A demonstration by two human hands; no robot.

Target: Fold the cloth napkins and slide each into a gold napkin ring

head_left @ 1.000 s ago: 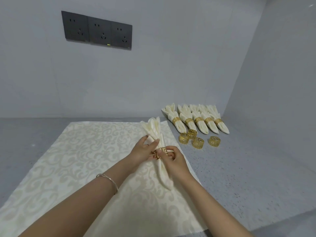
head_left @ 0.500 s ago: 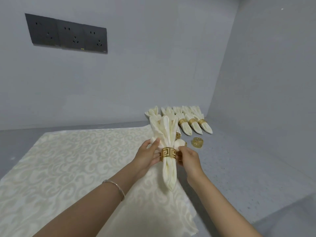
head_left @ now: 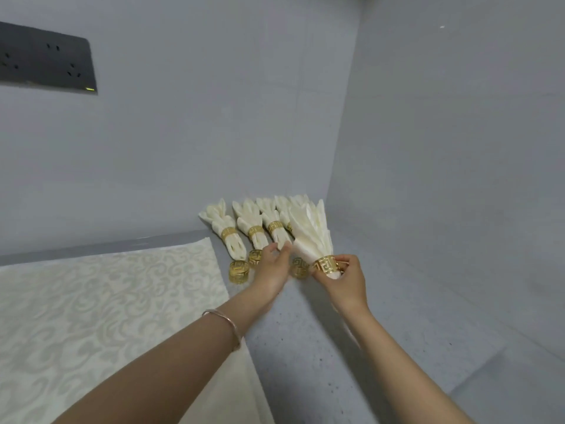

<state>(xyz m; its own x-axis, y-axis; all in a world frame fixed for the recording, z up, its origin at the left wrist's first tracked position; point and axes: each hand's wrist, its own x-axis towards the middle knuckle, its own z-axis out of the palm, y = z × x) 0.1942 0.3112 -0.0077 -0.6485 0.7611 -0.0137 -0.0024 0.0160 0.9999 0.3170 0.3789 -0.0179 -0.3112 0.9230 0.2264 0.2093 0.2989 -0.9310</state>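
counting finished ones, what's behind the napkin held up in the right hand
Behind the held napkin, gripped by the right hand, the row of ringed napkins continues: one more is half visible, plus tips of another. Their lower ends, and anything further right, are covered.

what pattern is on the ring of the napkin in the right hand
Gold with an angular Greek-key cutout, on the ring; the head view shows it.

Cream napkin [head_left: 312, 231], gold fretwork ring [head_left: 326, 266]
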